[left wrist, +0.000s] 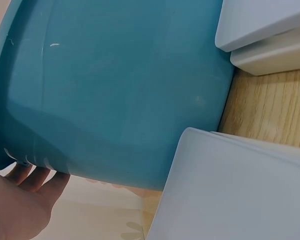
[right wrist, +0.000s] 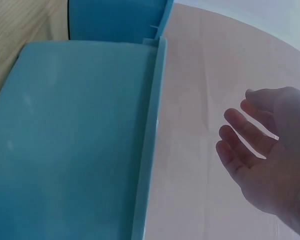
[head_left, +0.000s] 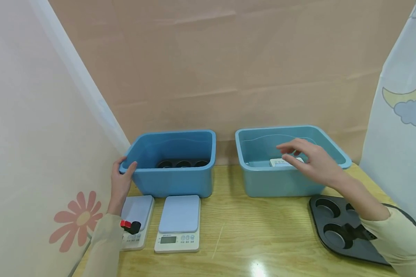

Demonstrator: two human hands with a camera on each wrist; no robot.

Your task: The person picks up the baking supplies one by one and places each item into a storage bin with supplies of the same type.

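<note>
Looking at the bench from the left side first: my left hand is hooked over the left rim of the left blue bin, fingers curled on the lip, holding it steady. That bin sits toward the back left of the bench and already has a dark muffin tray down inside it.

In front of it, near the front left edge, are two kitchen scales side by side: the left scale and the middle scale, neither in a bin.

Further right, the right blue bin holds one white scale lying on its floor. My right hand hovers just over it with fingers spread and loose, gripping nothing. I can't tell if the fingertips touch the scale.

At the front right corner a second muffin tray lies flat on the wood, partly under my sleeve.

My read on progress: roughly a third in, with one tray and one scale binned, two scales and one tray left out.

Count: two bins, three scales, two trays.
</note>
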